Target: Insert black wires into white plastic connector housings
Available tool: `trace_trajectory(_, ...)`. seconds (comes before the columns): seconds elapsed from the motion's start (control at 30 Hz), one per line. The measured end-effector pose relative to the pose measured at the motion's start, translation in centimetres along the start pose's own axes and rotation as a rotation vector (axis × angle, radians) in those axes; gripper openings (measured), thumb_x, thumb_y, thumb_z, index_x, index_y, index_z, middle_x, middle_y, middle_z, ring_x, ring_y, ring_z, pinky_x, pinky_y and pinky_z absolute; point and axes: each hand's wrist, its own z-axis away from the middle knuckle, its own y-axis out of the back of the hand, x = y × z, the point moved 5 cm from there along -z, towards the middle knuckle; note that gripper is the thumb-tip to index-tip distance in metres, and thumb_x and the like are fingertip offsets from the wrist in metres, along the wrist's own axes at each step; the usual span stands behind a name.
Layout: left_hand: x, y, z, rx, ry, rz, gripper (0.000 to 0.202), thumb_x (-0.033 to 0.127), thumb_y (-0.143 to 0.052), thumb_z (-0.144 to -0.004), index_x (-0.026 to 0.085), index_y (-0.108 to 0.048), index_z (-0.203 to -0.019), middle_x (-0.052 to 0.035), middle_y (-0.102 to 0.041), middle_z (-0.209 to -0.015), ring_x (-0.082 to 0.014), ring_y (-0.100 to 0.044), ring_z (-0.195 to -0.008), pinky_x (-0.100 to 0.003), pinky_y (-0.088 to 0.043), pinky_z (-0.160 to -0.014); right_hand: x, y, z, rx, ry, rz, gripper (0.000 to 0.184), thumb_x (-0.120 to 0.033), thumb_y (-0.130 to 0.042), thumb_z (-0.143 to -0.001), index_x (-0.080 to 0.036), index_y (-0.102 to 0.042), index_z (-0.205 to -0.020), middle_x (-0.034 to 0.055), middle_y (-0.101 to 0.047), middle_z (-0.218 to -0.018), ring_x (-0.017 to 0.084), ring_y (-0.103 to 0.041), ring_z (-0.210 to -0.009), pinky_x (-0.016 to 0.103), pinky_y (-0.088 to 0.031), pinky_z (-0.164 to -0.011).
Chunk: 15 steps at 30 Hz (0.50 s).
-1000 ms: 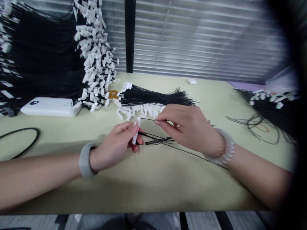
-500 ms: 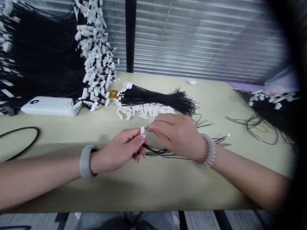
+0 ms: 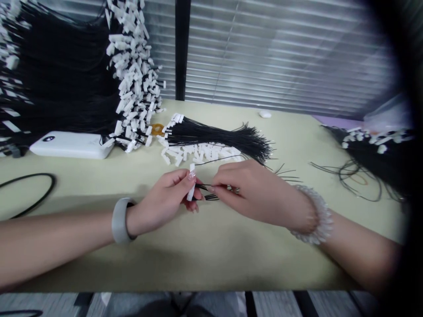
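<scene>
My left hand (image 3: 168,193) is closed on a white plastic connector (image 3: 191,185), its thumb pressed on the front. Black wires (image 3: 209,197) run rightward from beneath those fingers, and one thin wire arcs from the connector's top towards the back. Facing it, my right hand (image 3: 254,193) pinches a black wire just right of the connector; its palm hides the rest of the wires. Behind both hands lies a bundle of black wires (image 3: 214,134) with white connectors at its left end. Loose white connectors (image 3: 205,152) are heaped along the bundle's front.
A tall stack of black wires (image 3: 66,70) with white ends fills the back left, a white power bank (image 3: 71,145) before it. An orange tape roll (image 3: 157,129) sits beside the bundle. More wires (image 3: 373,154) lie at right. A black cable (image 3: 49,185) loops at left.
My right hand has drawn back from the connector's top and lower, now pinching a wire nearer the others. The connector shows more fully, and a wire now arcs away from its top.
</scene>
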Motion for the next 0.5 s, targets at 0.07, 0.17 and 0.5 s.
trace_trajectory(0.07, 0.0, 0.0, 0.0, 0.005, -0.001, -0.012, 0.028, 0.041, -0.044, -0.084, 0.015, -0.055, -0.082, -0.0009, -0.059, -0.066, -0.0107, -0.055, -0.053, -0.026, -0.044, -0.055, 0.1, -0.4, -0.1, -0.011, -0.009, 0.016, 0.025, -0.02, -0.041, -0.084, -0.016, -0.061, -0.071, 0.002, -0.056, -0.065, 0.011, -0.049, -0.063, 0.024, -0.032, -0.06)
trace_trajectory(0.17, 0.1, 0.0, -0.1, 0.004, -0.007, -0.026, 0.028, 0.04, -0.043, -0.085, 0.015, -0.055, -0.082, -0.0003, -0.058, -0.066, -0.0105, -0.055, -0.053, -0.025, -0.044, -0.054, 0.1, -0.9, -0.2, -0.037, -0.039, 0.065, 0.026, -0.022, -0.038, -0.086, -0.016, -0.06, -0.074, 0.0032, -0.057, -0.07, 0.012, -0.051, -0.067, 0.025, -0.033, -0.061)
trace_trajectory(0.5, 0.3, -0.2, 0.1, -0.019, 0.032, -0.033, 0.028, 0.043, -0.041, -0.085, 0.016, -0.051, -0.083, 0.0009, -0.056, -0.068, -0.0096, -0.055, -0.055, -0.024, -0.044, -0.055, 2.1, 2.5, 1.1, 0.162, -0.186, 0.356, 0.014, -0.025, -0.048, -0.078, -0.021, -0.059, -0.071, -0.0004, -0.054, -0.055, 0.012, -0.046, -0.05, 0.027, -0.029, -0.051)
